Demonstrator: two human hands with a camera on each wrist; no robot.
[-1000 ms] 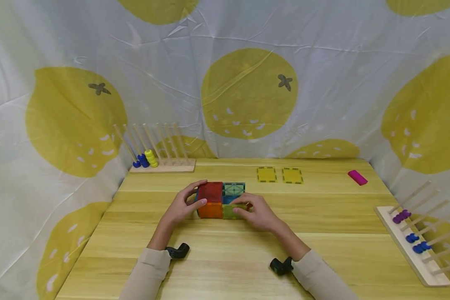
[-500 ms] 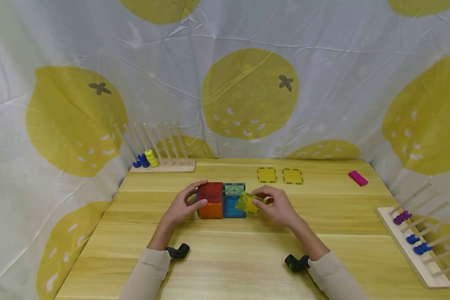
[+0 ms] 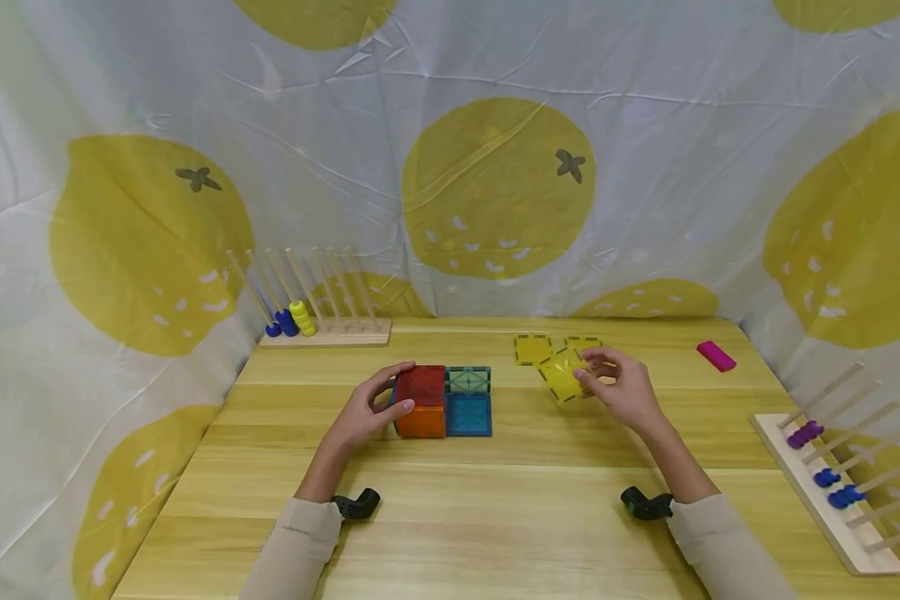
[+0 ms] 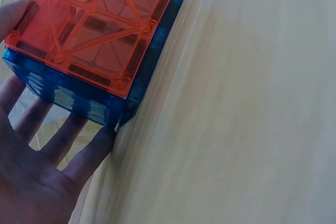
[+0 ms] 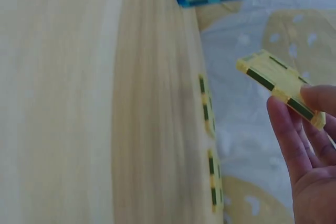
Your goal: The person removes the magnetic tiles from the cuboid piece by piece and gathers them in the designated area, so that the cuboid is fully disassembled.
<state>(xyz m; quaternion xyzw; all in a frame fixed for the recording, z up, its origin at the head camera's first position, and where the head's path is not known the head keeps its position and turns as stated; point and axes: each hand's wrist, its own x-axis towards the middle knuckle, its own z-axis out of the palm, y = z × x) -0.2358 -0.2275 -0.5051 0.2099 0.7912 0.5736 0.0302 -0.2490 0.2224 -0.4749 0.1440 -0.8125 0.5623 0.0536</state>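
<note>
My left hand (image 3: 370,407) grips a cube of translucent magnetic tiles (image 3: 423,422), red on top and orange in front. In the left wrist view its thumb is at the orange face (image 4: 94,30) and its fingers spread along the blue side (image 4: 63,95). Joined to the cube's right are a flat blue tile (image 3: 468,415) and an upright pale green tile (image 3: 468,380) behind it. My right hand (image 3: 624,388) pinches a yellow square magnetic tile (image 3: 562,374) between thumb and fingers, tilted above the table. In the head view it partly overlaps two yellow tiles (image 3: 531,350) lying at the back.
A wooden peg rack (image 3: 345,333) with blue and yellow beads stands at the back left. Another rack (image 3: 821,492), with purple and blue beads, lies along the right edge. A magenta block (image 3: 716,356) is at the back right. A lemon-print curtain hangs behind.
My right hand has pulled the yellow tile from the front of the structure, uncovering the flat blue tile, and carried it right and back. The left hand stays on the cube.
</note>
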